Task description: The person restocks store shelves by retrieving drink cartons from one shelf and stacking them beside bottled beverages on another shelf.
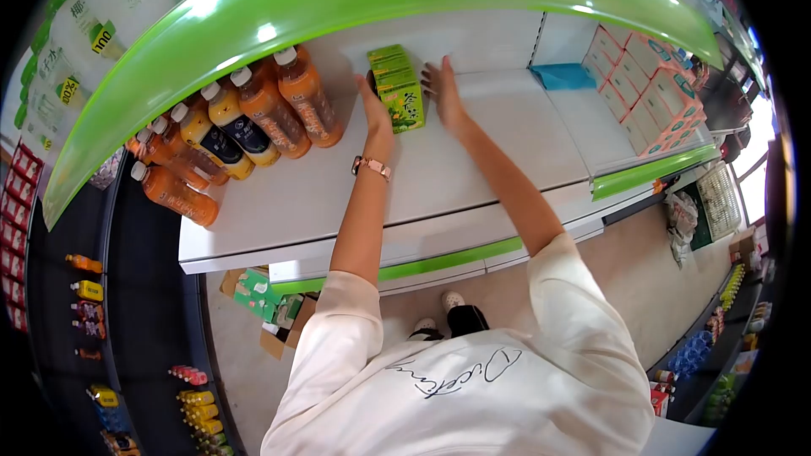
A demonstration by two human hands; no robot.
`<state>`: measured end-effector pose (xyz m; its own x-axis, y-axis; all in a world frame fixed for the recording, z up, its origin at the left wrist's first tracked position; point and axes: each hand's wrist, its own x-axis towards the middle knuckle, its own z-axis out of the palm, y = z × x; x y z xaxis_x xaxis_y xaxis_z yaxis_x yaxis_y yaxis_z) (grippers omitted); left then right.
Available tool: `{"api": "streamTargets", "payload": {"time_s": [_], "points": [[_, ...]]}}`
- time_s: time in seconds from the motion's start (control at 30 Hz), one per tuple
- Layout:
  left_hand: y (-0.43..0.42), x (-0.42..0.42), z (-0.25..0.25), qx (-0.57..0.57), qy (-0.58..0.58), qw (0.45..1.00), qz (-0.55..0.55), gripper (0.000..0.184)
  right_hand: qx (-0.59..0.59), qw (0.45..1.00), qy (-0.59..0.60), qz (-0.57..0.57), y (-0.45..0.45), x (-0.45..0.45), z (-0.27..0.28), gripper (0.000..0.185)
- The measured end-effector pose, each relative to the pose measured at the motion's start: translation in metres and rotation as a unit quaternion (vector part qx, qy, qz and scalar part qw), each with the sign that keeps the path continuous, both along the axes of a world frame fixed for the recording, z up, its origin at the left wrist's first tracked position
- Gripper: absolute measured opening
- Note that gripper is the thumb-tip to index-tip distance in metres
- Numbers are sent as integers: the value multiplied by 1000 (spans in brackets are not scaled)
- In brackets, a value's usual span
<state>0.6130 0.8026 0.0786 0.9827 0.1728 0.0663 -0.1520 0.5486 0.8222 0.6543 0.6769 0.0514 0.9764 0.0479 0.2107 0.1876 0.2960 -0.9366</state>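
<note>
On the far left, a column of red boxes (15,236) is standing by tall, dark metal shelving (156,287), and above, clear plastic bottles with green caps (97,13) are leaning across my view. A glossy, curved, bright green panel (363,0) is arching over everything in front of the person. Beneath it, plump orange plastic bottles with white caps (308,105) are crowding the left end of a smooth white shelf board (524,122), and yellow plastic bottles with dark blue labels (241,127) are standing among them. Below that end, an opened brown cardboard box with green packs inside (272,343) is sitting on the floor. The left hand (378,114), with a rose-gold band (373,168) circling its wrist, is lying flat along the left side of a row of small green-and-yellow printed cartons (397,89), its fingers straight and ungripping. Those cartons are standing upright toward the back of the board, right between the two hands. The right hand (448,97) is hovering just beside their right side, fingers spread wide; whether a fingertip is touching, I cannot tell. Farther right, a flat blue sheet (564,76) is lying near the back, and white-and-pink boxes (650,93) are rising in a stack at the right end.
</note>
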Motion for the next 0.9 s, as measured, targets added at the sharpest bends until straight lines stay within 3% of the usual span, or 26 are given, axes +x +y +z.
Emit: {"api": "streamTargets", "payload": {"time_s": [0.07, 0.17, 0.27, 0.57, 0.8, 0.87, 0.9], "points": [[1, 5, -1, -23, -14, 1000, -12, 66, 71, 996, 25, 37, 25, 1, -2, 81], [5, 9, -5, -33, -30, 999, -28, 64, 81, 992, -15, 96, 35, -6, 2, 75], [5, 4, -3, -20, -26, 999, -30, 64, 84, 986, 18, 141, 27, -19, 8, 70], [6, -2, 1, 3, -12, 999, -31, 63, 34, 988, 40, 145, 24, -43, 28, 70], [5, -3, 3, -50, 5, 998, -46, 62, 25, 993, -19, 111, 27, -33, 15, 79], [9, 4, -7, -44, 7, 999, -27, 61, 61, 998, -20, -16, 29, -12, -15, 71], [9, 4, -9, -33, 4, 999, -8, 60, 60, 998, -20, -17, 23, -15, -27, 71]]}}
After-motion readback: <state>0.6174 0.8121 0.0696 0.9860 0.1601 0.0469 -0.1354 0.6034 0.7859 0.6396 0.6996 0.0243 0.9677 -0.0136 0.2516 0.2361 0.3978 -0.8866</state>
